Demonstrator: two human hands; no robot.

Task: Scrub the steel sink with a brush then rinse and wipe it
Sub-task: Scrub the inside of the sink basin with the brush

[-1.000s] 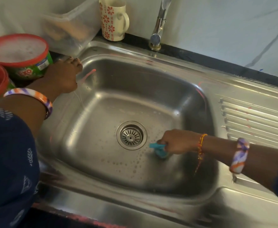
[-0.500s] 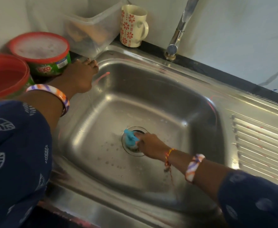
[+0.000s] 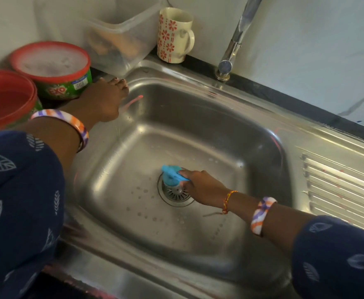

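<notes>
The steel sink (image 3: 198,130) fills the middle of the view, with soapy droplets on its floor. My right hand (image 3: 202,186) grips a small blue brush (image 3: 171,174) and holds it on the round drain strainer (image 3: 176,194) at the basin's centre. My left hand (image 3: 105,100) rests flat, fingers straight, on the sink's back left rim. The tap (image 3: 233,46) rises at the back; no water runs from it.
A red-rimmed tub of cleaning paste (image 3: 54,67) and a red lid (image 3: 4,98) stand at the left. A clear plastic box (image 3: 120,39) and a flowered mug (image 3: 173,35) sit behind the sink. The ribbed drainboard (image 3: 338,186) lies to the right.
My right hand moved the blue brush from the basin floor right of the drain leftward onto the drain strainer. My left hand stayed on the rim.
</notes>
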